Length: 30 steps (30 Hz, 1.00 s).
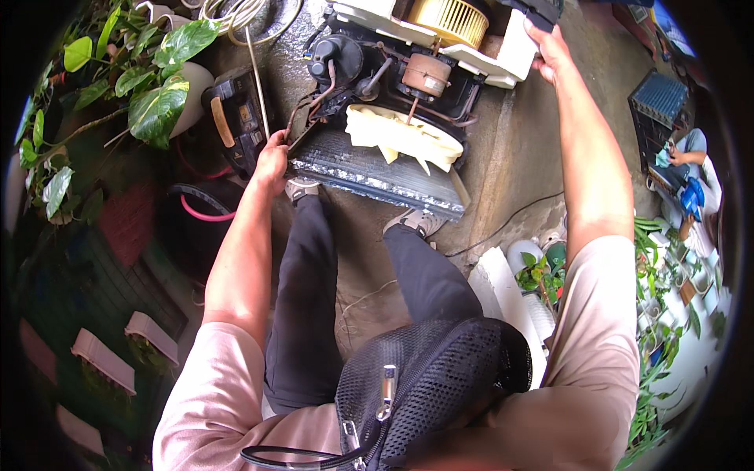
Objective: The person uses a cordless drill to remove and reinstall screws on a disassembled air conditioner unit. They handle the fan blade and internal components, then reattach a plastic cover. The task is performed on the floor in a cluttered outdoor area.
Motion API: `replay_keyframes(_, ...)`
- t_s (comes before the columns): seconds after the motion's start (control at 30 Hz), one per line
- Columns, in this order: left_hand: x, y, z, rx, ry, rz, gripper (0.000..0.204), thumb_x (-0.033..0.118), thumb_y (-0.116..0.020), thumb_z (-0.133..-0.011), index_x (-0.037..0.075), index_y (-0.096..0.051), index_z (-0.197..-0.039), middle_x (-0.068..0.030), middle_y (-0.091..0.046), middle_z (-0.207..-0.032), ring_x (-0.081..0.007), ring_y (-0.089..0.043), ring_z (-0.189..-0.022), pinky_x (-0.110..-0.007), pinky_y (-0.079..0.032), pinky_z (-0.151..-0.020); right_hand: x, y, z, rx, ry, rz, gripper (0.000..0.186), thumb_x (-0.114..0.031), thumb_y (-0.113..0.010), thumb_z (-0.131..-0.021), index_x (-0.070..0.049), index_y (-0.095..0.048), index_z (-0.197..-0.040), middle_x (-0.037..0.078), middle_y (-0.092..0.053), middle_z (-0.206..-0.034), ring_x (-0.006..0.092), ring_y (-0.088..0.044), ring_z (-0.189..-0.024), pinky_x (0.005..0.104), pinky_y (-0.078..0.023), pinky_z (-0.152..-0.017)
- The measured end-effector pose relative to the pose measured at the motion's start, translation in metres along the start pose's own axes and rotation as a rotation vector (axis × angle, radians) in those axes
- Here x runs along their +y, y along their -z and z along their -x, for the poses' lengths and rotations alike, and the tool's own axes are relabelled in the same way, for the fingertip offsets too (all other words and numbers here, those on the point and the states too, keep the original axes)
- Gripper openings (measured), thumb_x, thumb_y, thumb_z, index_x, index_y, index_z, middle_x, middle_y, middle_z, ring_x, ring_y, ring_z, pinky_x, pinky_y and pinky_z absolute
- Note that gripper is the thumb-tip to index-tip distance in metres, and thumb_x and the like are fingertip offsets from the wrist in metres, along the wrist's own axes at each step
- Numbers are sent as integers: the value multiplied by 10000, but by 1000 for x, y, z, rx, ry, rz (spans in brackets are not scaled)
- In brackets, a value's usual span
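An opened window air conditioner sits on the wet concrete in front of me. Its finned condenser coil [377, 169] faces me, with a cream fan blade [404, 135] behind it on the shaft of a rusty motor [426, 76]. Farther back, a yellow blower wheel [449, 22] sits in white foam housing [510, 55]. My left hand [272, 161] is closed at the unit's near left corner, where a thin pale rod also meets it. At the far right corner my right hand [551, 53] is closed around the edge, beside a black part [542, 11]; its fingertips are partly hidden.
At left stand a black machine [238, 118] with an orange-brown handle, a dark bucket [196, 228] and a leafy plant [169, 94]. A coiled hose [251, 17] lies behind. Another person [691, 169] works at far right near a finned coil [658, 98]. A black mesh bag [424, 385] hangs before me.
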State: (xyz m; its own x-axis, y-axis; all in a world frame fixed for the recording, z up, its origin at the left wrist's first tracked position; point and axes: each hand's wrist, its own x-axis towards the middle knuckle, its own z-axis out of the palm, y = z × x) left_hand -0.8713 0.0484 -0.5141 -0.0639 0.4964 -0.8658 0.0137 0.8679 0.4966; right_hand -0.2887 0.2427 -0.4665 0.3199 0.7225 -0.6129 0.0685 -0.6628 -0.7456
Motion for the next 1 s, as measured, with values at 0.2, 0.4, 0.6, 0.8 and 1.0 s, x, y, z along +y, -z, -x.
replay_keyframes(0.2,-20,-46,39,40,136,190,438,-48,-417,-945,122,-583,-1313,-33,-627,-1072,-166,-595,-910,-334,-519,-805,-6,-28,-55,86,356,-81,803,-169,-751,-919,-192,-365,-1623,202,-479,-1556,367,-599,-1307,462,-471,-1120)
replay_keyframes(0.4,-22,-32,55,11,186,-80,522,310,-499,-1069,252,-389,-1576,-62,-529,-1485,-292,-569,-1231,-592,-467,-1010,5,-42,28,381,589,681,709,-236,-819,-858,-29,-490,-1450,261,-599,-1342,436,-582,-1283,495,-477,-1100)
replay_keyframes(0.6,-39,33,79,-35,228,-158,508,351,-567,-1054,127,-479,-1502,-111,-589,-1379,-254,-592,-1137,-465,-504,-936,16,-79,171,65,680,1073,484,-161,-732,-892,-30,-607,-1340,196,-617,-1375,397,-554,-1335,481,-417,-1176)
replay_keyframes(0.8,-51,97,92,89,143,-345,400,305,-620,-1035,14,-654,-1306,-136,-712,-1199,-228,-635,-1157,-348,-474,-1023,-17,-135,115,-84,789,1228,435,-128,-580,-986,-38,-581,-1411,168,-599,-1453,380,-478,-1440,509,-343,-1234)
replay_keyframes(1.0,-75,131,139,271,156,-267,344,304,-641,-1031,28,-678,-1233,-46,-697,-1008,-155,-630,-921,-297,-508,-859,-40,-165,23,-437,680,1352,553,-241,-490,-1024,-167,-458,-1571,49,-346,-1699,321,-296,-1572,632,-277,-1241)
